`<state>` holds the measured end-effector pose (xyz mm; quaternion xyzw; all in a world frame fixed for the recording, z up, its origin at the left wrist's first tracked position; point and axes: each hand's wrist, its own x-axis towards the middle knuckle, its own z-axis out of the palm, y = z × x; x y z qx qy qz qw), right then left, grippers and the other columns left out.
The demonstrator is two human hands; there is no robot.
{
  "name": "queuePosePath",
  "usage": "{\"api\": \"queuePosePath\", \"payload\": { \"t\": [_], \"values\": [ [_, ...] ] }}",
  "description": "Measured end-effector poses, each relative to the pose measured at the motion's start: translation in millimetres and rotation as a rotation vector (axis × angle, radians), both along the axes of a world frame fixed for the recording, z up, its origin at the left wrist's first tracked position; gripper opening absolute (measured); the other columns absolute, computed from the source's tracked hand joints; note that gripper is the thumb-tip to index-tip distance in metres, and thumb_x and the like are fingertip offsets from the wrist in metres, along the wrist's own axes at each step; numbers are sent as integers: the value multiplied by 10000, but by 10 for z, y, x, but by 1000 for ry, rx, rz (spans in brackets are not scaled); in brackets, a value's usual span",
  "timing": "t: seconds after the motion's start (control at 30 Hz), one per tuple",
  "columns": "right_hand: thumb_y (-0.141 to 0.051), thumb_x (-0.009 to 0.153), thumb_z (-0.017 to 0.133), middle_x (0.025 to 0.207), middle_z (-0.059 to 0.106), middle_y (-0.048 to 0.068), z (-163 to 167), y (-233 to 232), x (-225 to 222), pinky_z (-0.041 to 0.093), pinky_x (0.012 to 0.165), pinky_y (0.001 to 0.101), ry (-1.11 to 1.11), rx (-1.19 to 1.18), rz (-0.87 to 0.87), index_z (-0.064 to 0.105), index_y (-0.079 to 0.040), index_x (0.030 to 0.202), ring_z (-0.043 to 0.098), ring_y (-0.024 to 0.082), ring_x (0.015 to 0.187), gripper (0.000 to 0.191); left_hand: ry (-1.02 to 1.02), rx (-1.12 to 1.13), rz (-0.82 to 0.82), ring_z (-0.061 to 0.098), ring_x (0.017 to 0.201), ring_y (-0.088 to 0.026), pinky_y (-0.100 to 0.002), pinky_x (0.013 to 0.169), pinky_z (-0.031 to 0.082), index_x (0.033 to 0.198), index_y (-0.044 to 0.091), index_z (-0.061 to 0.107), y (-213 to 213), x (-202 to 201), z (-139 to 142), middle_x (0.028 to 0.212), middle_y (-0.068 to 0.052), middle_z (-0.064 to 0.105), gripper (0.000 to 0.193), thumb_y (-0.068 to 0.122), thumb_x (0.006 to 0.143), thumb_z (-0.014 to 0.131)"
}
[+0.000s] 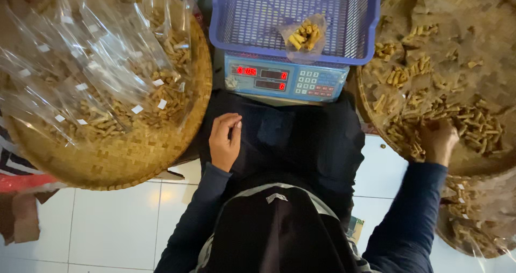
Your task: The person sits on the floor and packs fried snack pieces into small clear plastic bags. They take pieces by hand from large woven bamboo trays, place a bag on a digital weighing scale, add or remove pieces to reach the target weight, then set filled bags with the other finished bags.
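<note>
Basket (355, 15) holding bagged snack sticks (305, 36) on scale (285, 80)

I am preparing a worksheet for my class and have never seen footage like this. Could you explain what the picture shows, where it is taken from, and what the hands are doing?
There is no machine here: a person works with two bare hands, and the single picture comes from a camera on their head, looking straight down at their lap and the tiled floor.

The left hand rests on the dark lap, fingers curled, holding nothing that I can see. The right hand reaches into a woven tray of small stick-shaped snacks.

Ahead sits a digital scale carrying a blue plastic basket, with a small clear bag of snacks inside. On the left, another woven tray holds many filled clear bags.
</note>
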<state>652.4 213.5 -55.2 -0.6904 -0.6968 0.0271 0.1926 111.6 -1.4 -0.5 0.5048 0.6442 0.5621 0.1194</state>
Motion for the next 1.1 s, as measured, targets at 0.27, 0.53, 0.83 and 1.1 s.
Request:
{"api": "queuePosePath", "payload": {
  "t": [0.27,0.53,0.83,1.1],
  "values": [
    [9,993,768,1001,709,158,1323,-343,-735,592,801,328,446,133,192,701,35,1069,717,198,887,105,21,68,-15,685,894,-188,-281,750,557,1132,41,679,88,3,-26,1164,-111,673,142,-17,1005,656],
    [-67,948,798,1081,646,179,2579,-174,-3116,599,799,357,386,-1,933,679,-22,1186,720,278,950,270,6,45,-161,658,784,-160,-270,645,521,1122,47,705,180,164,81,1154,-103,680,164,-23,976,680],
    [0,1081,689,1150,720,196,2491,-312,-2938,588,825,328,338,328,715,661,20,1268,734,271,968,190,64,83,13,688,955,-246,-316,764,562,1130,33,682,-100,-129,96,1153,-128,685,154,-31,990,669],
    [-119,1037,683,1054,722,158,914,-43,-442,574,818,368,179,351,35,670,-3,1174,698,259,922,180,41,67,134,701,985,-251,-329,798,578,1132,25,667,-338,-307,-184,1151,-149,688,129,-14,1010,653]
  ]
}}
